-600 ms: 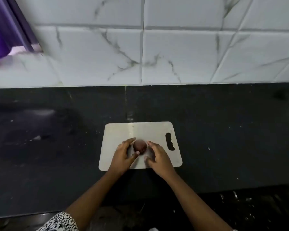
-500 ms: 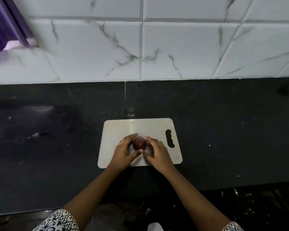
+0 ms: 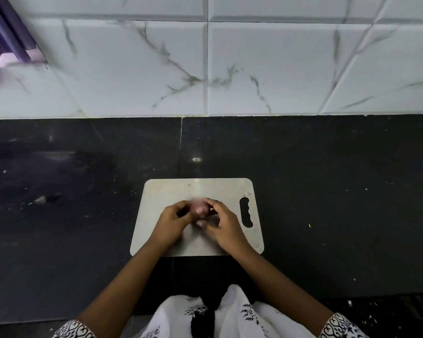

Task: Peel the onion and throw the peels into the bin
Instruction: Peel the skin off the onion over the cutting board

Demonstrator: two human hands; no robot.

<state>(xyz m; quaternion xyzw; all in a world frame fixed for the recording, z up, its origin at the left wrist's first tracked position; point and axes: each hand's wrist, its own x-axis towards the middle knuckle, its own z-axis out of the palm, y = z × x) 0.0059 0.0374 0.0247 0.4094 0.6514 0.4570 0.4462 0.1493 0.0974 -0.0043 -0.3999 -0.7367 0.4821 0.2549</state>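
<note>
Onion: the onion (image 3: pixel 201 206) is sitting between the two hands over the middle of the cutting board (image 3: pixel 171 191) — only a blurred pinkish patch is showing, the rest being covered by fingers; whether it is resting on the board or being held just above it, I cannot tell
Left hand: the left hand (image 3: pixel 171 222) is gripping the onion from the left, fingers curling over it and thumb reaching toward the other hand
Right hand: the right hand (image 3: pixel 226 225) is grasping the onion from the right, its fingers bending over the top and touching the left hand's fingertips
Cutting board: it is lying flat on the countertop (image 3: pixel 327 191), its handle slot (image 3: pixel 246 212) facing the right side
Countertop: the dark, speckled surface is running back to the tiled wall (image 3: pixel 279 69)
Tiled wall: the white marbled tiles are filling the upper half of the view
Corner: a purple object (image 3: pixel 0 32) is showing at the top left — too blurred to identify
Clothing: a patterned sleeve (image 3: pixel 340 325) is covering the right forearm near the bottom edge
</note>
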